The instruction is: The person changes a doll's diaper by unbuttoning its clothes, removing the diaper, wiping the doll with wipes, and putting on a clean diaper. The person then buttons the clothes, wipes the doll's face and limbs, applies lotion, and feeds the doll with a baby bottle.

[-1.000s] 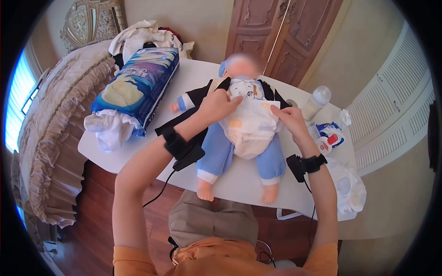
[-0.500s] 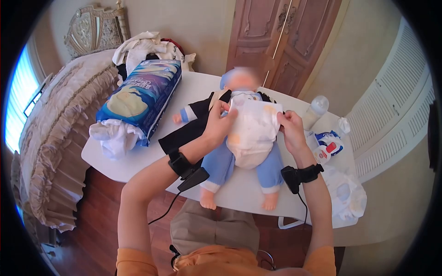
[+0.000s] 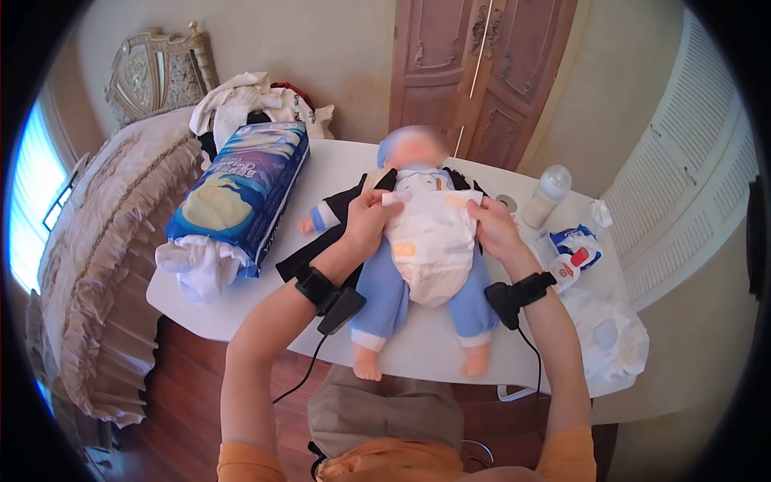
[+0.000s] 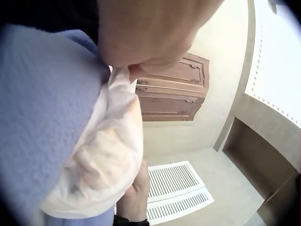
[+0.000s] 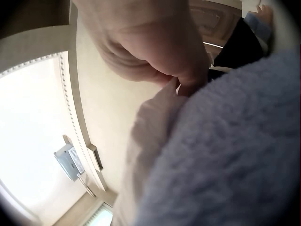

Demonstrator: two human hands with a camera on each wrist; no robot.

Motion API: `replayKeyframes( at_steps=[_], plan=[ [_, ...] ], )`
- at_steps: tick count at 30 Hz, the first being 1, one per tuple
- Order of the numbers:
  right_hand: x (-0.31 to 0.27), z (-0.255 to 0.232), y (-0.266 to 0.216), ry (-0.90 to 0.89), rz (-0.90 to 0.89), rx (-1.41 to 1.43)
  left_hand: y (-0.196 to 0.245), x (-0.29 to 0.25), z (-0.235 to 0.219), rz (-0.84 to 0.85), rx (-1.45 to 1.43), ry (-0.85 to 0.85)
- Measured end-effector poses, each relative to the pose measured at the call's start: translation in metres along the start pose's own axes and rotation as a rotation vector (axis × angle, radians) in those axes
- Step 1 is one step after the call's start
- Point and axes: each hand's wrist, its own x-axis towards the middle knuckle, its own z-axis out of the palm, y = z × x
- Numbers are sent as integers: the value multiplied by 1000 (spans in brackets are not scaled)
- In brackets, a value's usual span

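Observation:
A baby doll (image 3: 377, 293) in a blue outfit and cap lies on its back on the white table (image 3: 321, 329), feet toward the person. Over its belly and between its legs spreads a white diaper (image 3: 434, 249) with pale orange patches. The left hand (image 3: 371, 221) pinches the diaper's upper left corner; in the left wrist view, thumb and fingers meet on the bunched diaper (image 4: 110, 150). At the upper right corner the right hand (image 3: 495, 227) pinches the diaper's edge between thumb and fingers. A black garment (image 3: 341, 201) lies under the doll's upper body and arm.
A blue diaper pack (image 3: 241, 193) with white diapers (image 3: 201, 265) spilling out lies at the left. To the right stand a baby bottle (image 3: 546, 197) and a white bottle with a red cap (image 3: 572, 265). A white crumpled bag (image 3: 606, 337) lies at the front right corner.
The left hand has come off the doll's chest to the diaper's upper left corner. Both hands have drawn the diaper's top edge out straight across the belly.

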Motion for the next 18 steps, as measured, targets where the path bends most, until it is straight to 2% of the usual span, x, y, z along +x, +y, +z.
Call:
replayKeyframes(
  at_steps=[2,3,4,5,6,8,9,11,12,13,15,16,17,18],
  plan=[
    [8,-6,12,75,9,-90,-8,4,-10,29,359,121],
    [11,-8,16,131,-48,-281,-10,6,-13,24,366,115],
    [13,-12,19,189,-102,-471,-12,7,-17,31,534,134],
    [15,-16,21,199,-101,-460,-15,8,-19,39,705,150],
    [14,-14,21,208,-144,-538,-14,4,-16,27,721,139],
    [14,-9,22,268,-185,-634,-11,-4,-7,569,1252,374],
    [16,-8,20,295,-191,-608,-5,-8,5,579,1273,342],
    [17,-10,14,193,-177,-679,11,-20,37,996,1324,35],
    [17,-13,10,114,-121,-595,20,-24,52,969,1366,-273],
    [18,-15,7,28,-100,-532,26,-27,67,732,1361,-560],
    [15,-20,-3,21,-16,-440,17,-11,78,786,1470,-931],
    [14,-22,-9,60,-24,-442,13,-8,81,776,1469,-950],
    [6,-28,-14,70,-22,-436,11,-6,85,693,1539,-939],
    [-2,-34,-21,153,-11,-397,11,-4,88,613,1610,-922]
  ],
)
